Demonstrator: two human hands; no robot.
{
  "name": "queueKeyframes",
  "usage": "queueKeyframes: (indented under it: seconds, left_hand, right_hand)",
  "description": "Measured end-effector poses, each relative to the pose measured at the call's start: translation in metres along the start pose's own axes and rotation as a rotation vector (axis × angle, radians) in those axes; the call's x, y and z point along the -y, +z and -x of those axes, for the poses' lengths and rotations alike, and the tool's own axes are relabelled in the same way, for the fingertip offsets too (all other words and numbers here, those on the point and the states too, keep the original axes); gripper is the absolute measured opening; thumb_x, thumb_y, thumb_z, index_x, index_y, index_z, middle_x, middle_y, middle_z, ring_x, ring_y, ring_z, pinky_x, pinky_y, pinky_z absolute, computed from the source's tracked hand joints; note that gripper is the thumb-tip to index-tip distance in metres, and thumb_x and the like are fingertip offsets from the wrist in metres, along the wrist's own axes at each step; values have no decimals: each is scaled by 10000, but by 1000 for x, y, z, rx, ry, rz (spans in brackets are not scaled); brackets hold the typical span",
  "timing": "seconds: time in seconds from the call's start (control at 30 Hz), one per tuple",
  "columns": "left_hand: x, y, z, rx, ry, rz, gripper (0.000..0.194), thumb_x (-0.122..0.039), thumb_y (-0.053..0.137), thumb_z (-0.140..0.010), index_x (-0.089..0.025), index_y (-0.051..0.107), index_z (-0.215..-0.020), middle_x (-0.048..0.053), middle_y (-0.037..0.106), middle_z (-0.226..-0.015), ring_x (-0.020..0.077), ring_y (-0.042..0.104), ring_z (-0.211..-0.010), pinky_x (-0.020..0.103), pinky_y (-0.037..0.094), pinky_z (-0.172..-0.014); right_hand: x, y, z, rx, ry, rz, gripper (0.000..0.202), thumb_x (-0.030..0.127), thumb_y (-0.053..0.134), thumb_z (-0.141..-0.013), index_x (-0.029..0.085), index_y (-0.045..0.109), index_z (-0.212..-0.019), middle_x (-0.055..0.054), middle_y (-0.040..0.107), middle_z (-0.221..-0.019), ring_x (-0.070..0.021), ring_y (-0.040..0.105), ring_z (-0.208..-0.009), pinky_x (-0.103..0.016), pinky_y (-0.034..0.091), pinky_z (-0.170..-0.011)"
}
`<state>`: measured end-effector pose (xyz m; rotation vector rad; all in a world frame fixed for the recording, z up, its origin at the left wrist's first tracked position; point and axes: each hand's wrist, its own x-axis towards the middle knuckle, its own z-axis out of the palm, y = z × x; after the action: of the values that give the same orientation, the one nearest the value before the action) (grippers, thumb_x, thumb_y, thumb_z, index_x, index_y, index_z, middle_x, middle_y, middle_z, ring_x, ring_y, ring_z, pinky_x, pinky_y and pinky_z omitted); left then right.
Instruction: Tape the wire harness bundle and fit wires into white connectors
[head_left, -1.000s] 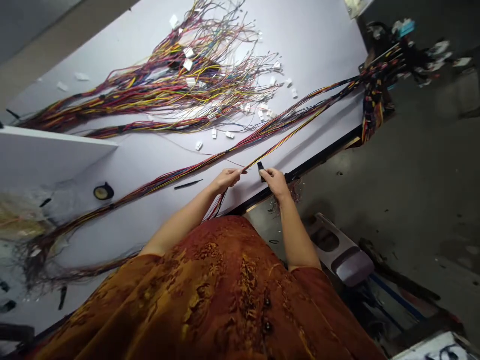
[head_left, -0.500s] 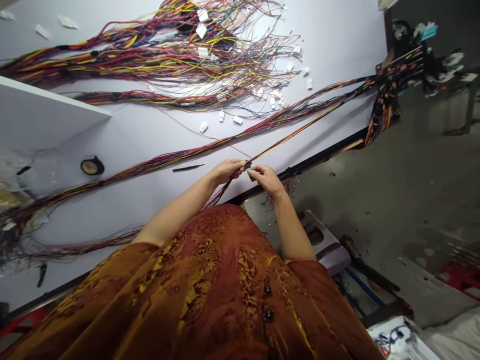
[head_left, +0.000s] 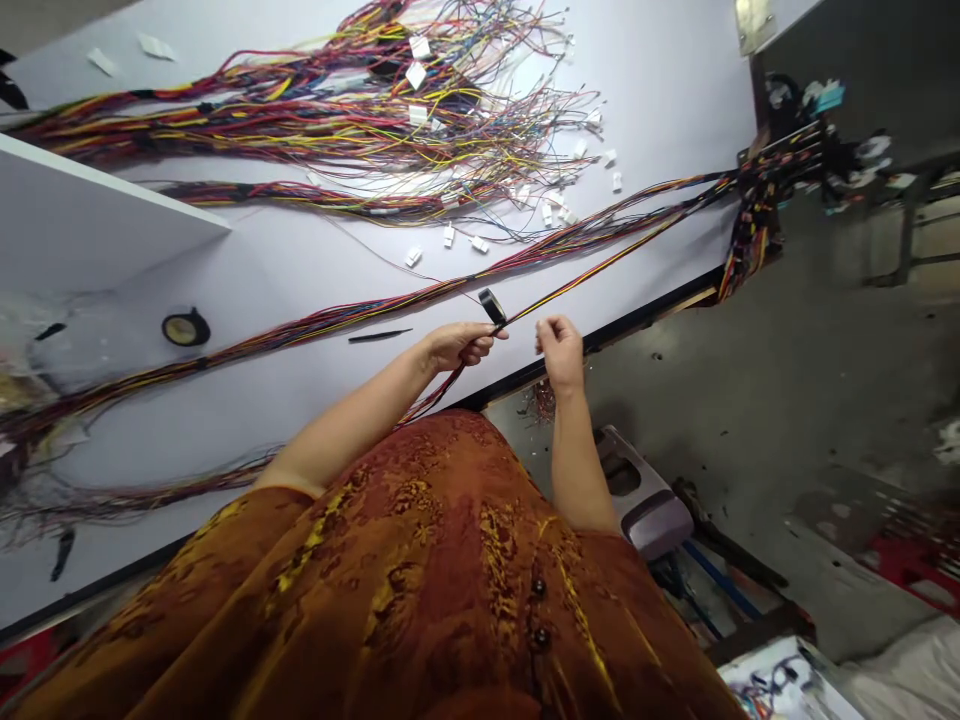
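My left hand [head_left: 459,347] is closed around a thin bundle of red, yellow and dark wires [head_left: 577,283], pinching it between thumb and forefinger. Just above those fingertips a roll of black tape [head_left: 491,306] stands on edge against the bundle, where a dark wrap shows. My right hand [head_left: 561,350] is apart from the bundle, over the table's front edge. Its fingers are curled in and I see nothing in them. From the left hand the wires run right to a cluttered stand, and their other part drops toward my shirt.
A thick wire harness [head_left: 360,318] crosses the white table [head_left: 300,400]. Beyond it lie more wire bundles [head_left: 315,135] and scattered white connectors [head_left: 478,244]. Another tape roll [head_left: 187,327] and a black strip [head_left: 380,335] lie to the left. A grey plastic seat [head_left: 652,510] stands below right.
My right hand has let go at the bundle and moved right, away from the left hand. The tape roll now shows above the left fingertips. My left hand keeps its grip.
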<state>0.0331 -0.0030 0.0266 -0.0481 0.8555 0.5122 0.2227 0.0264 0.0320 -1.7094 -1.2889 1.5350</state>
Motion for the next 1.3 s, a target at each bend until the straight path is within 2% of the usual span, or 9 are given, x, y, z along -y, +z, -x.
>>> queueKeyframes:
  seconds: [0.13, 0.23, 0.4, 0.53, 0.77, 0.87, 0.97, 1.2, 1.3]
  left_hand:
    - [-10, 3, 4, 40, -99, 71, 183, -184, 506, -954, -101, 604, -824, -78, 239, -569, 28, 157, -418, 123, 95, -390]
    - [-13, 6, 4, -5, -68, -43, 212, -204, 497, -956, -114, 583, -784, -79, 235, -558, 35, 152, -421, 139, 99, -403]
    - [0, 8, 2, -264, 382, -690, 203, -264, 612, -874, -121, 632, -731, -26, 431, -561, 85, 345, -518, 206, 268, -510]
    - [15, 7, 0, -346, 652, -898, 165, -271, 585, -871, -139, 647, -796, -18, 524, -646, 111, 450, -639, 231, 355, -665]
    - [6, 8, 6, -59, 243, -371, 298, -411, 655, -862, -116, 613, -859, -74, 302, -556, 52, 209, -451, 188, 151, -440]
    - [-1, 10, 7, 21, 34, -201, 250, -369, 663, -852, -131, 591, -842, -97, 223, -546, 43, 123, -436, 168, 84, -417]
    - [-2, 14, 8, 35, 6, -181, 254, -382, 655, -841, -146, 572, -798, -98, 216, -551, 48, 97, -447, 175, 66, -423]
    - [11, 21, 5, -444, 562, -968, 208, -340, 637, -825, -163, 645, -717, 0, 511, -594, 127, 414, -592, 243, 298, -567]
    - [12, 17, 0, -423, 582, -1046, 157, -303, 600, -816, -173, 666, -758, 7, 567, -623, 138, 460, -610, 250, 335, -603]
  right_hand:
    - [-28, 12, -3, 398, 51, -240, 520, 541, 737, -688, 238, 572, -1077, -37, 633, -1044, -176, 593, -1025, -315, 496, -933]
    - [-31, 14, 2, 420, -6, -112, 454, 555, 710, -732, 210, 614, -1011, -54, 624, -1092, -189, 561, -1091, -323, 476, -965]
    - [0, -8, 41, 328, 66, 77, 349, 529, 635, -834, 187, 622, -900, -28, 599, -874, -156, 565, -818, -295, 498, -736]
    - [33, 8, 24, 398, 46, -113, 428, 523, 687, -804, 209, 620, -1087, -10, 588, -835, -128, 545, -688, -248, 453, -557]
    - [-1, 9, 1, 29, 61, -249, 412, 526, 730, -726, 225, 536, -931, -23, 620, -910, -131, 580, -774, -262, 507, -689]
    - [-18, 1, -7, 265, 61, -380, 665, 445, 836, -560, 268, 537, -1127, -56, 608, -1236, -175, 597, -1031, -308, 512, -884]
    - [-20, 4, -17, 596, 112, -457, 777, 441, 831, -570, 260, 537, -1266, -53, 655, -1164, -153, 601, -861, -290, 511, -781]
    - [-10, -3, 40, 389, 205, -413, 540, 482, 730, -746, 178, 590, -1170, 55, 519, -721, -85, 429, -597, -229, 376, -557]
    - [-13, 3, 54, 329, 219, -395, 453, 437, 732, -716, 185, 607, -1070, 62, 510, -710, -78, 423, -601, -217, 350, -550]
